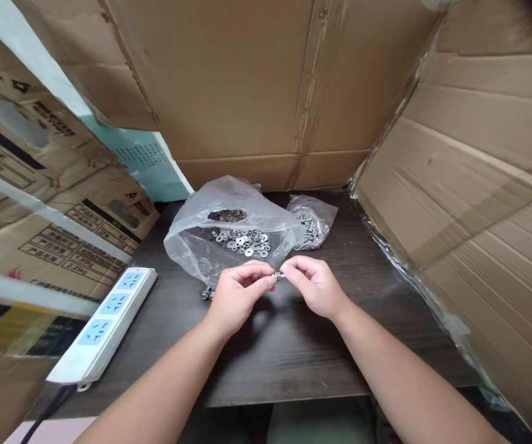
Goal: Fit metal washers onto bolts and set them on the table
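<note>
Between my two hands, above the dark table, is a small metal bolt [278, 275] with what looks like a nut or washer on it. My left hand [243, 290] pinches one end between thumb and fingertips. The other end is gripped by the fingertips of my right hand [314, 280]. Just beyond them lies an open clear plastic bag [192, 250] with many washers and nuts [242, 240] inside. A smaller clear bag of bolts [311, 229] sits behind my right hand. Beside my left wrist rest a few assembled bolts [207, 294], partly hidden.
A white power strip [103, 327] lies along the left of the dark wooden table [293, 364], its black cable running off the near edge. Cardboard panels [247, 80] wall in the back and both sides. A light teal box [140, 154] stands at the back left.
</note>
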